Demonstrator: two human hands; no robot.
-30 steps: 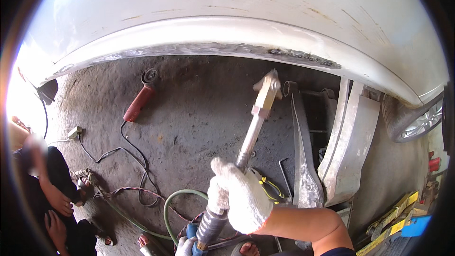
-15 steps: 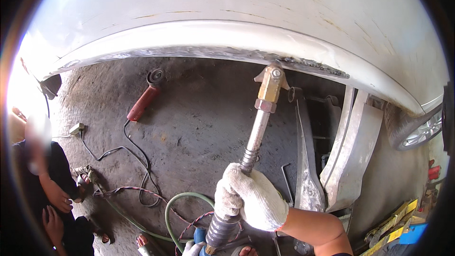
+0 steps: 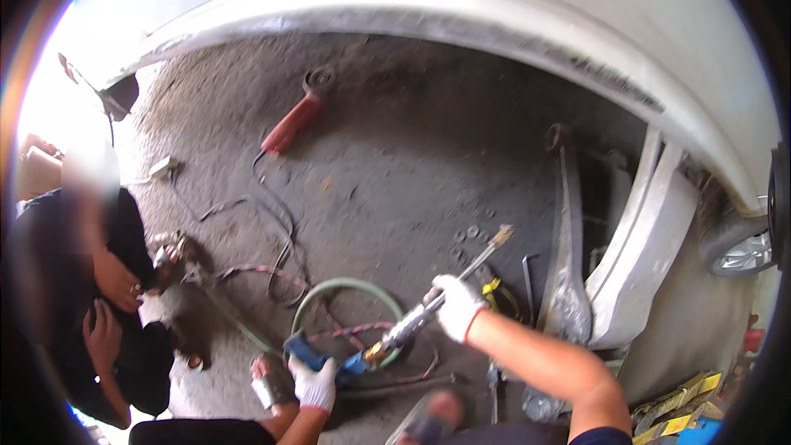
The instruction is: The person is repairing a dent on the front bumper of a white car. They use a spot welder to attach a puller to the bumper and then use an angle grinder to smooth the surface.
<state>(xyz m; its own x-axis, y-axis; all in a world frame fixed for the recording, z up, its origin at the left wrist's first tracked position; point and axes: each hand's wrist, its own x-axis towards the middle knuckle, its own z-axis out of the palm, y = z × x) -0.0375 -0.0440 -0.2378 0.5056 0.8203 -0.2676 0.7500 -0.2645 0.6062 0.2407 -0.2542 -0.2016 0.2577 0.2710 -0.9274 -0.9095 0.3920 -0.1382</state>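
A long blue-handled air hammer (image 3: 408, 327) slants across the lower middle, its metal barrel pointing up and right. My left hand (image 3: 315, 383), in a white knit glove, is closed round the blue handle (image 3: 306, 352) at its near end. Farther along, my gloved right hand (image 3: 458, 308) is closed round the front of the tool, and a thin shaft with a blurred brass-coloured tip (image 3: 501, 236) extends past it. A green hose (image 3: 336, 283) loops beside the handle. Above, well apart from the tip, is the scraped lower sill (image 3: 511, 31) of a white car.
A red angle grinder (image 3: 294, 125) lies on the concrete floor with its cord. At right are a long metal bar (image 3: 567, 239), a white curved panel (image 3: 651, 255), a hex key (image 3: 529, 288) and a wheel (image 3: 737, 243). Another person (image 3: 99, 297) sits at left.
The tool has come down and away from the sill, tilting to the right. My right hand has moved right with it. My left hand now shows more fully on the handle.
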